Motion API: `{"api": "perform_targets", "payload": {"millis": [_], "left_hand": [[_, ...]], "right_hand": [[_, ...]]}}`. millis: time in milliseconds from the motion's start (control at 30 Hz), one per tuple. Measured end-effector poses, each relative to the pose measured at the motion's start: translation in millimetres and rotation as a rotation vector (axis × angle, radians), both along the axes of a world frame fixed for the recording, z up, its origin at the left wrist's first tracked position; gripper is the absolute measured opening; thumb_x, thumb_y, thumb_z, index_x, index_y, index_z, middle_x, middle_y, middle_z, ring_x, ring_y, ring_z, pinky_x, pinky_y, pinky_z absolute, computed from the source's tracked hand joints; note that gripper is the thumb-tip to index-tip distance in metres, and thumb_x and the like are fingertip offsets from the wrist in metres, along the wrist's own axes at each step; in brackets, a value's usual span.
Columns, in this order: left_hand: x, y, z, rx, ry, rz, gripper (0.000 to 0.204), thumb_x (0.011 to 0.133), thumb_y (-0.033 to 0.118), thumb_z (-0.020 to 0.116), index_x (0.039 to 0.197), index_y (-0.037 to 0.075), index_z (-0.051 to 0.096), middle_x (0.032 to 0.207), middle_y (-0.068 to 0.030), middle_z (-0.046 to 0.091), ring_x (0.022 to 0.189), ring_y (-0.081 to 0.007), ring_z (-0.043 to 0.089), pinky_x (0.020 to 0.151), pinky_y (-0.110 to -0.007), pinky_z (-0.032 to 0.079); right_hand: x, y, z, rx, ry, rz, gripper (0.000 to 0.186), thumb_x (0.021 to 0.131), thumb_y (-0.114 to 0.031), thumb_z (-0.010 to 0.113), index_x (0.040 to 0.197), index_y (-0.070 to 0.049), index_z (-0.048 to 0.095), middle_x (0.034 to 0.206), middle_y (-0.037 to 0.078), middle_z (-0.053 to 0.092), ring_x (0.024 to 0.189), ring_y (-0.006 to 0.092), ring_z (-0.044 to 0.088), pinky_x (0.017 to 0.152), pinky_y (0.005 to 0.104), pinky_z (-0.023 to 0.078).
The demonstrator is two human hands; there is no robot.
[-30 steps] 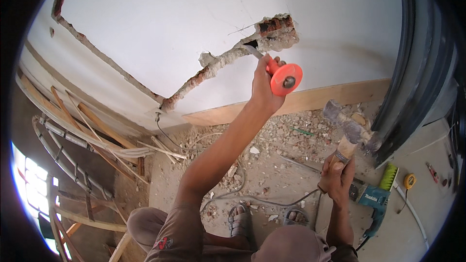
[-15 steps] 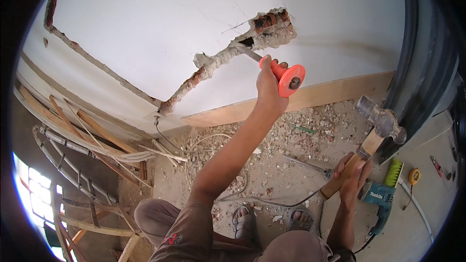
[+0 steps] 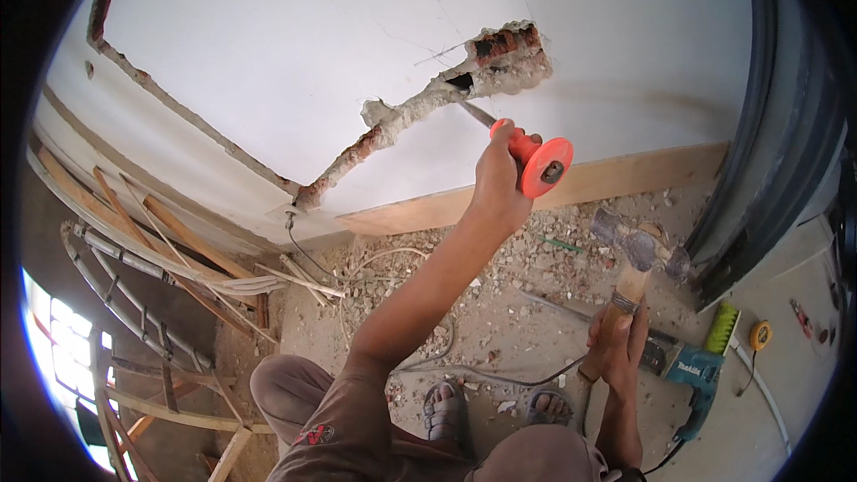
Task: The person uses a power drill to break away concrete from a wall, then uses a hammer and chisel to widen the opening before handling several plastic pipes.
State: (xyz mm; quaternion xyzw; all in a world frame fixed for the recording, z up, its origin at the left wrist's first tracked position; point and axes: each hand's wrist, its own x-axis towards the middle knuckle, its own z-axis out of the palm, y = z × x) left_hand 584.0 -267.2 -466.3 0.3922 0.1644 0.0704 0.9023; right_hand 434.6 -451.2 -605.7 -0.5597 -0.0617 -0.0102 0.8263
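Note:
A cold chisel (image 3: pixel 476 112) with an orange grip and round hand guard is in my left hand (image 3: pixel 503 178), fingers wrapped round the grip. Its tip meets the lower edge of the rough channel (image 3: pixel 393 118) cut into the white wall, just beneath a dark hole in the plaster. My right hand (image 3: pixel 616 344) is closed round the wooden handle of a hammer (image 3: pixel 636 245), whose metal head points up, low and to the right of the chisel. Reddish brick shows in the broken patch (image 3: pixel 504 58) at the channel's upper end.
Rubble (image 3: pixel 500 277) covers the floor below a wooden skirting board (image 3: pixel 571 183). A teal power drill (image 3: pixel 696 370) lies at right, beside a green brush (image 3: pixel 723 326) and a yellow tape measure (image 3: pixel 760 334). Wooden strips (image 3: pixel 178 232) and a metal ladder-like frame (image 3: pixel 134 303) stand at left.
The hammer in my right hand has moved left and down, away from the dark frame. The chisel has shifted slightly right and down, its tip drawn a little out of the channel.

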Motion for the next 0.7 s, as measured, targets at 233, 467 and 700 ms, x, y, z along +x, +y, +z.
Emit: {"api": "perform_targets", "payload": {"millis": [233,467,700], "left_hand": [[20.6,5.6,24.8,0.079,-0.068,0.015,0.021,0.098,0.024,0.042,0.085,0.008,0.045,0.084,-0.0036,0.051,0.078,-0.0145,0.054,0.075,-0.030,0.050],[22.2,5.1,35.8,-0.165,-0.205,0.084,0.019,0.093,0.026,0.047,0.084,0.010,0.044,0.082,-0.0010,0.050,0.078,-0.0118,0.052,0.074,-0.028,0.048],[27.4,23.3,28.6,-0.054,-0.446,-0.007,0.022,0.095,0.030,0.038,0.087,0.011,0.044,0.087,-0.0007,0.052,0.084,-0.0142,0.052,0.078,-0.031,0.049]], "right_hand": [[10.2,15.8,20.1,0.100,-0.033,-0.012,0.061,0.094,-0.056,0.043,0.123,-0.003,0.039,0.069,0.007,0.049,0.053,0.0122,0.049,0.047,0.0253,0.041],[31.3,22.8,56.0,0.302,-0.413,-0.096,0.061,0.095,-0.058,0.035,0.121,-0.003,0.035,0.066,0.007,0.047,0.049,0.0155,0.047,0.045,0.0273,0.042],[62.4,65.8,78.0,0.256,-0.756,-0.309,0.047,0.094,-0.048,0.047,0.112,-0.005,0.041,0.071,0.008,0.053,0.053,0.0202,0.049,0.049,0.0353,0.046]]}}
